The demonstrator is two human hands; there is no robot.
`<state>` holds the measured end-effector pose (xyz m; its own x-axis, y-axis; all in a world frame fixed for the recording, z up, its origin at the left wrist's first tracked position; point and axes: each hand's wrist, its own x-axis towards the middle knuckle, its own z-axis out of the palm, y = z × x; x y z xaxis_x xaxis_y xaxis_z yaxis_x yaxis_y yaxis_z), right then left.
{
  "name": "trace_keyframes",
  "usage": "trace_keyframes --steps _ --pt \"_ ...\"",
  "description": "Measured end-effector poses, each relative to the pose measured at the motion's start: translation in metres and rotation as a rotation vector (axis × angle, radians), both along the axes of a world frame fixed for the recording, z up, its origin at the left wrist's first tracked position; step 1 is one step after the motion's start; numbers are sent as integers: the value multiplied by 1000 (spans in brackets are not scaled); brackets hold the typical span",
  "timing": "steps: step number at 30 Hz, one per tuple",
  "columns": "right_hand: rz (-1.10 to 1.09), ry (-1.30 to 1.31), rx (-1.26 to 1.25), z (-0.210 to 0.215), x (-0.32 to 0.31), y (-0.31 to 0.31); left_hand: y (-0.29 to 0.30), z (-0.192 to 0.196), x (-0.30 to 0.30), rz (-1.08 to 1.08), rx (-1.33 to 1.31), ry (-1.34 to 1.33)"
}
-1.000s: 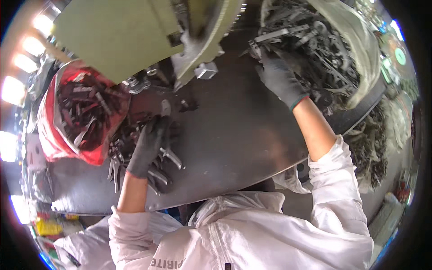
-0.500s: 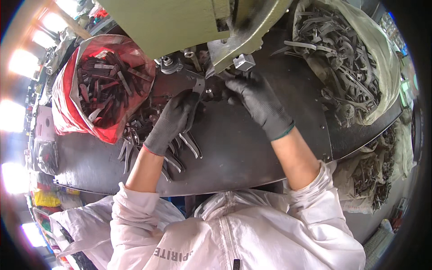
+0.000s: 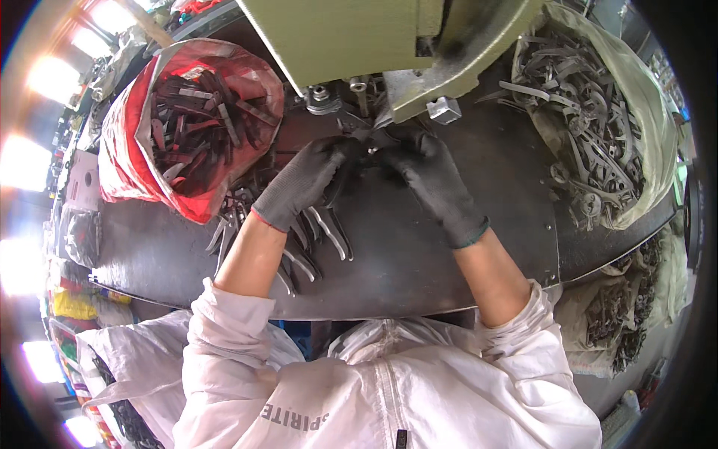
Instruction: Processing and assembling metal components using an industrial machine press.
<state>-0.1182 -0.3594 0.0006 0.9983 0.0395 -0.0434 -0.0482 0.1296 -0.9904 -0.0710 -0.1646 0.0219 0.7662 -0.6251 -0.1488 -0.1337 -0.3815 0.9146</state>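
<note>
The left hand (image 3: 310, 176) and the right hand (image 3: 432, 176) are close together, below the green machine (image 3: 344, 45), with fingers curled; I cannot tell what they grip. Between them shows a shiny pin (image 3: 372, 150). Metal handles (image 3: 330, 230) lie beside the left wrist.

Below the head of a green machine (image 3: 336, 37) we see the left hand (image 3: 305, 183) and the right hand (image 3: 437, 183), both in dark gloves, their bent fingers close to a small shiny metal tip (image 3: 372, 150) — whatever they grip is too dark for us to make out. By the left wrist, plier-like tools (image 3: 329, 228) lie heaped on the dark table (image 3: 419, 277), just beside a red sack (image 3: 123, 161) of dark flat parts. Well apart on the right we see a pale sack (image 3: 658, 142) — its mouth open, full of grey metal pieces.
</note>
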Motion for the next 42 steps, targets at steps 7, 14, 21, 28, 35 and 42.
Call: trace_keyframes --steps 7,14,21,28,35,42 --pt "-1 49 -3 -3 4 2 6 -29 13 -40 26 -189" --pt "-50 -94 -195 -20 10 -1 -4 -32 10 -35 30 -115" --pt "-33 47 -13 0 -3 6 10 -76 18 -27 31 -349" --pt "-33 175 16 -37 0 -5 9 -15 36 29 682 -573" --pt "60 83 122 -27 1 12 171 -51 126 62 1003 -1215" --pt "-72 39 -94 -12 -6 2 138 -50 129 306 374 -457"
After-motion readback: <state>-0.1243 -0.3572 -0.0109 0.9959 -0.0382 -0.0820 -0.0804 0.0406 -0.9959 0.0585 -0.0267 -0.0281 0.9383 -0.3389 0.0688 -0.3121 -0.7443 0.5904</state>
